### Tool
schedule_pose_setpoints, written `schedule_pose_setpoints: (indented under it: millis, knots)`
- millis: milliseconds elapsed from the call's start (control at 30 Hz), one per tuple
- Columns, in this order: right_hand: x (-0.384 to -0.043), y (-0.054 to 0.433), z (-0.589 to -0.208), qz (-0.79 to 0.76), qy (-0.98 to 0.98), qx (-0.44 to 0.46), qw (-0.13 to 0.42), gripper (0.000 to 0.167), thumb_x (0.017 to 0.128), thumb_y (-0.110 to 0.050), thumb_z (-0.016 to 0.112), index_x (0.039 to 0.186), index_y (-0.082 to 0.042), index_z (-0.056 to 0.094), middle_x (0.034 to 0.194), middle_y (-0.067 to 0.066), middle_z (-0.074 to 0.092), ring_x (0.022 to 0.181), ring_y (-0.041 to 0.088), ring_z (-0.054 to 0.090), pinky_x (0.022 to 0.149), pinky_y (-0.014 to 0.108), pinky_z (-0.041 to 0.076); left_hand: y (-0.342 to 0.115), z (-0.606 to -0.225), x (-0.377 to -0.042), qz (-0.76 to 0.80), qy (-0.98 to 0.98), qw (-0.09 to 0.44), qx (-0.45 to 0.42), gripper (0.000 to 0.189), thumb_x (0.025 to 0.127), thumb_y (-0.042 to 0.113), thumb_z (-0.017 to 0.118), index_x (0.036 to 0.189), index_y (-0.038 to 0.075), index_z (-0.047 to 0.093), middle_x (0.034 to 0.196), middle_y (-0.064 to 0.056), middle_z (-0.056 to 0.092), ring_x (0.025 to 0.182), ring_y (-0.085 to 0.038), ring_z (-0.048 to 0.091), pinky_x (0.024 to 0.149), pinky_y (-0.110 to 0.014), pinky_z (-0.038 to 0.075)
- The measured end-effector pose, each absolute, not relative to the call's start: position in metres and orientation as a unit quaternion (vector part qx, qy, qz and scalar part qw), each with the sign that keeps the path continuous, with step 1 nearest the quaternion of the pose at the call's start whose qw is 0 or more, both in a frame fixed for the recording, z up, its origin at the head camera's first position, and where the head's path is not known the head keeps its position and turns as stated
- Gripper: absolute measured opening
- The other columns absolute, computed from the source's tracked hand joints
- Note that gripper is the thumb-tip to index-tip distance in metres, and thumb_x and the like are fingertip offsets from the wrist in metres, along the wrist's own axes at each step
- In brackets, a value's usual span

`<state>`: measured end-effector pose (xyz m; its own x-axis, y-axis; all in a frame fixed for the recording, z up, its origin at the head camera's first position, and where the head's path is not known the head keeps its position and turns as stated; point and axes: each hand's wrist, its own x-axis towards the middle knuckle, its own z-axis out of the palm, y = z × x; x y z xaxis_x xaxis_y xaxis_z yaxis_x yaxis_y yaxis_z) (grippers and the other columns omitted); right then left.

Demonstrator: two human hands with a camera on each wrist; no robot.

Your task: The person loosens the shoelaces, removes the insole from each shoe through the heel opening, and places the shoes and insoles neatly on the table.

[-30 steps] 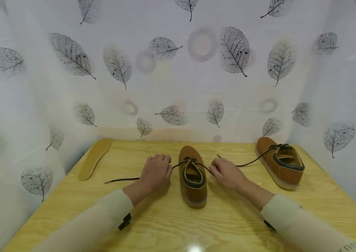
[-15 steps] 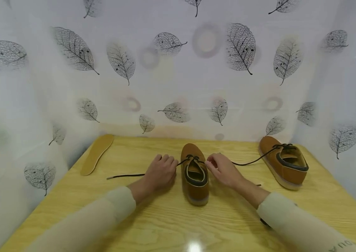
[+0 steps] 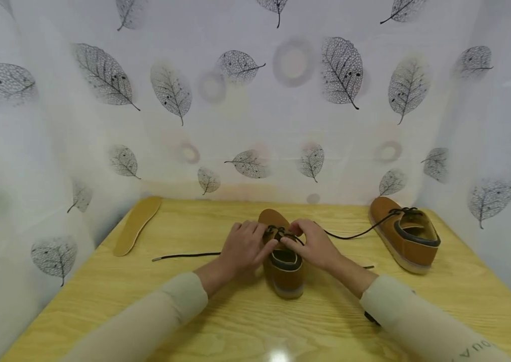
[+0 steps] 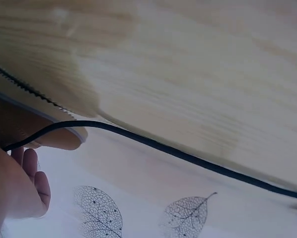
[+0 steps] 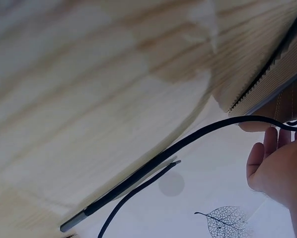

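Observation:
A brown lace-up shoe stands mid-table, toe pointing away, with a black shoelace threaded near its top. My left hand lies over the shoe's left side, thumb stretched to the tongue; its fingertips' hold is unclear. My right hand pinches the lace beside the eyelets, its thumb close to the left thumb. In the left wrist view the lace runs from under the left hand across the table. In the right wrist view the other half of the lace passes the fingers of the right hand.
A second brown shoe stands at the right, its loose black lace trailing left. A tan insole lies at the far left. The wooden table meets a leaf-printed curtain behind.
Both hands have moved inward from the shoe's two sides onto its lacing, thumbs now nearly meeting over the tongue. The right lace's end, earlier hidden, now shows by the right forearm.

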<state>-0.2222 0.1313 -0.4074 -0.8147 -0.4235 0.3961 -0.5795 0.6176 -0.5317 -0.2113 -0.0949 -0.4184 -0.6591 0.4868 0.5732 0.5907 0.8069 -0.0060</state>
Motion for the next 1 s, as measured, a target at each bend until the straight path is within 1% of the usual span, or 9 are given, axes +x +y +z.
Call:
schedule_pose_setpoints:
  millis: [100,200,267,333,467,567,733,867,1000]
  knots:
    - [-0.223,0.129,-0.407,0.339,-0.89,0.28,0.117,0.029,0.094,-0.032,0.069,0.111,-0.009,0.065,0.102,0.002,0.066,0.094,0.018,0.063,0.084,0.046,0.052,-0.09,-0.414,-0.213,-0.127,-0.911,0.267,-0.289,0.047,0.102,0.051,0.043,0.108,0.01,0.063,0.102,-0.006,0.065,0.097,-0.023,0.062,0.082,-0.043,0.045]
    - [-0.224,0.126,-0.407,0.337,-0.89,0.284,0.117,0.026,0.093,-0.033,0.069,0.107,-0.011,0.066,0.099,0.001,0.067,0.092,0.018,0.063,0.082,0.043,0.052,-0.086,-0.41,-0.213,-0.153,-0.914,0.255,-0.276,0.031,0.096,0.043,0.056,0.099,0.012,0.061,0.093,-0.003,0.062,0.086,-0.02,0.06,0.078,-0.041,0.045]
    - [-0.224,0.125,-0.407,0.334,-0.89,0.285,0.12,0.024,0.093,-0.034,0.069,0.104,-0.013,0.067,0.097,0.0,0.067,0.09,0.017,0.064,0.08,0.042,0.052,-0.084,-0.408,-0.214,-0.157,-0.914,0.256,-0.271,0.024,0.093,0.037,0.06,0.094,0.013,0.059,0.087,-0.001,0.06,0.078,-0.019,0.058,0.074,-0.04,0.044]
    - [-0.224,0.124,-0.407,0.33,-0.892,0.283,0.123,0.022,0.093,-0.034,0.069,0.102,-0.014,0.068,0.095,-0.002,0.068,0.089,0.017,0.065,0.079,0.04,0.053,-0.082,-0.408,-0.215,-0.152,-0.914,0.262,-0.271,0.021,0.09,0.034,0.062,0.09,0.013,0.058,0.083,-0.001,0.058,0.073,-0.018,0.056,0.072,-0.039,0.044]
    - [-0.222,0.123,-0.406,0.314,-0.898,0.28,0.129,0.016,0.094,-0.031,0.069,0.098,-0.016,0.07,0.092,-0.004,0.069,0.087,0.015,0.066,0.078,0.039,0.053,-0.081,-0.41,-0.215,-0.151,-0.91,0.272,-0.274,0.019,0.088,0.03,0.062,0.088,0.013,0.055,0.078,0.001,0.056,0.067,-0.017,0.054,0.069,-0.036,0.042]
    - [-0.221,0.122,-0.405,0.3,-0.904,0.274,0.135,0.014,0.094,-0.03,0.068,0.096,-0.016,0.07,0.091,-0.004,0.07,0.086,0.014,0.066,0.08,0.041,0.053,-0.081,-0.412,-0.215,-0.157,-0.907,0.279,-0.274,0.017,0.087,0.028,0.063,0.087,0.014,0.054,0.075,0.002,0.055,0.064,-0.014,0.051,0.067,-0.033,0.04]
    - [-0.221,0.122,-0.406,0.292,-0.909,0.261,0.143,0.013,0.093,-0.027,0.067,0.096,-0.015,0.069,0.09,-0.003,0.07,0.085,0.014,0.067,0.079,0.039,0.054,-0.08,-0.414,-0.216,-0.15,-0.904,0.288,-0.279,0.014,0.087,0.025,0.061,0.085,0.014,0.052,0.071,0.004,0.052,0.062,-0.012,0.048,0.066,-0.033,0.041]
    - [-0.223,0.123,-0.405,0.3,-0.904,0.255,0.164,0.013,0.092,-0.025,0.068,0.097,-0.013,0.066,0.088,-0.001,0.071,0.082,0.015,0.069,0.074,0.037,0.055,-0.081,-0.411,-0.217,-0.142,-0.902,0.292,-0.285,0.014,0.087,0.024,0.06,0.082,0.015,0.05,0.069,0.004,0.048,0.061,-0.012,0.046,0.067,-0.034,0.042]
    - [-0.222,0.125,-0.404,0.302,-0.897,0.263,0.185,0.009,0.092,-0.022,0.068,0.095,-0.014,0.064,0.084,-0.001,0.072,0.077,0.014,0.068,0.068,0.034,0.053,-0.082,-0.408,-0.217,-0.143,-0.901,0.295,-0.285,0.019,0.086,0.024,0.061,0.076,0.016,0.046,0.066,0.004,0.044,0.06,-0.013,0.043,0.067,-0.035,0.042]
